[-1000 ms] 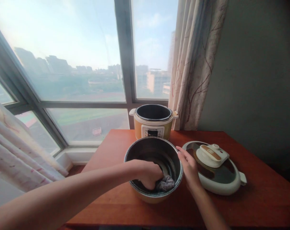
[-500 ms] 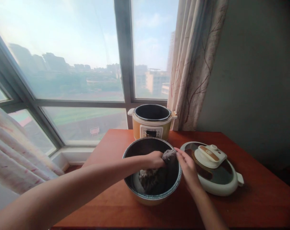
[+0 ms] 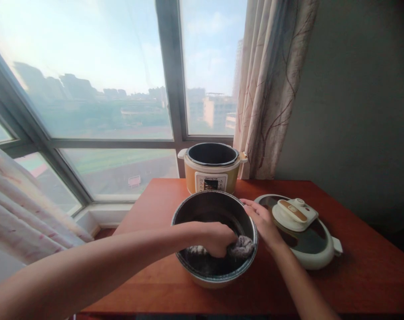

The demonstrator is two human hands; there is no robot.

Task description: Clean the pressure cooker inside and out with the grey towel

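Note:
A dark inner pot (image 3: 188, 213) with a pale rim stands on the red-brown table (image 3: 355, 284) in front of me. My left hand (image 3: 215, 238) reaches down inside it and grips a grey cloth (image 3: 242, 246) pressed against the pot's right inner wall. My right hand (image 3: 262, 220) rests on the pot's right rim and outer side, holding it steady. Just right of that hand lies the cooker's white and dark lid (image 3: 300, 231), handle up.
A yellow cooker body (image 3: 211, 171) with no pot in it stands at the table's far edge by the window. A patterned curtain (image 3: 271, 89) hangs behind it to the right, another (image 3: 28, 209) at lower left. A grey wall is on the right.
My left hand has dropped from the pot's upper right rim down inside, carrying the cloth lower against the right wall. My right hand stays on the rim.

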